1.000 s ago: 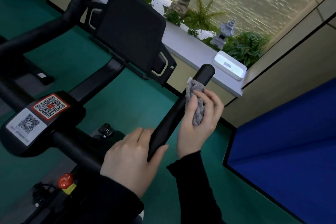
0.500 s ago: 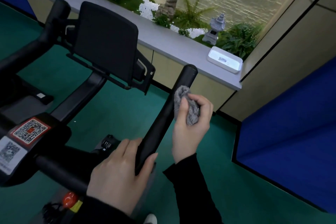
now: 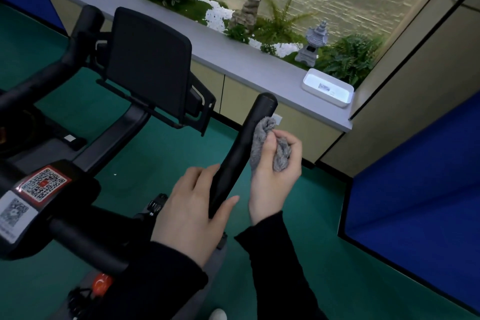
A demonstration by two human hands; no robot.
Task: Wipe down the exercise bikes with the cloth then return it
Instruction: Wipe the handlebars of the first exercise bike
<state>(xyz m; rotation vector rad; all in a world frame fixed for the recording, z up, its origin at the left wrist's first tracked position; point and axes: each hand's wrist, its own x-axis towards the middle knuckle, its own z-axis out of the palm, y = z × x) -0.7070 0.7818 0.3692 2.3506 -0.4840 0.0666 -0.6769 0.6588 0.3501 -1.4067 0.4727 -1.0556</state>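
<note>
Right hand (image 3: pixel 272 176): one, at frame centre, its fingers curling round the cloth and pressing it against the right side of a handlebar prong.
Cloth (image 3: pixel 259 141): one, grey and bunched, sitting in the right hand and touching the prong just below its tip.
Left hand (image 3: pixel 192 212): one, lower centre, gripping the lower part of the same prong, with its thumb lying along the right side.
Handlebar prongs: two, the near one (image 3: pixel 242 145) rising through centre and the far one (image 3: pixel 80 34) rising at upper left.
Exercise bike (image 3: pixel 85 239): one, filling the left half and carrying one dark screen (image 3: pixel 148 60), two QR stickers (image 3: pixel 42 184) and one red knob (image 3: pixel 102 283).
Edges: the near prong's tip is ending free above the cloth; the tabletop (image 3: pixel 233 60) edge is running diagonally behind it.
Open room: green floor (image 3: pixel 306 215) is lying open between the hands and the blue panel (image 3: pixel 415 176) at right.
Tabletop things: one white tray (image 3: pixel 327 87) is sitting at its right end, with one stone lantern (image 3: pixel 315 41) just behind.
</note>
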